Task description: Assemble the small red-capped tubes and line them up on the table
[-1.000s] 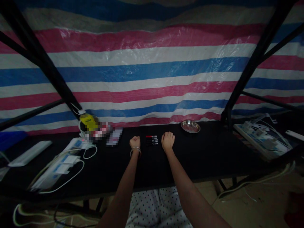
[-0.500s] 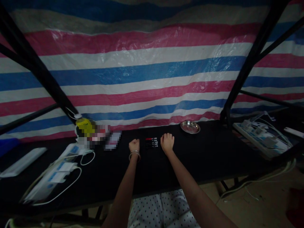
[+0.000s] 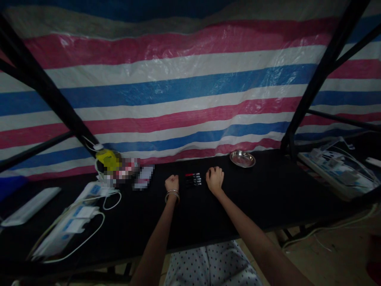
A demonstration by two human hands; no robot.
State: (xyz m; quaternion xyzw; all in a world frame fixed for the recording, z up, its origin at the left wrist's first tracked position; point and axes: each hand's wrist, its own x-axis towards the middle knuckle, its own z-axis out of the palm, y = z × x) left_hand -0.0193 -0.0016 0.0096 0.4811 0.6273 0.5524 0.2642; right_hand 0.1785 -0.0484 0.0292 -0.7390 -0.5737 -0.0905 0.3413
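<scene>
Several slim pens or markers (image 3: 193, 179), one red and the others black, lie side by side on the black table (image 3: 190, 218). Just left of them my left hand (image 3: 172, 183), with bangles at the wrist, rests on the table as a closed fist; nothing shows in it. My right hand (image 3: 215, 179) lies to the right of the pens, palm down with bent fingers a little apart, holding nothing visible. Neither hand touches the pens. A round shiny metal dish (image 3: 242, 159) sits behind my right hand, near the striped sheet.
To the left are a phone-like flat object (image 3: 143, 177), a yellow bottle (image 3: 108, 159), and a power strip (image 3: 68, 224) with looping white cables. At the right lies another board with plugs and cables (image 3: 339, 167). Black frame posts rise at both sides.
The whole view has shifted slightly, so the table things appear a little further right. My right hand's fingers look slightly more bent; my left hand stays a fist.
</scene>
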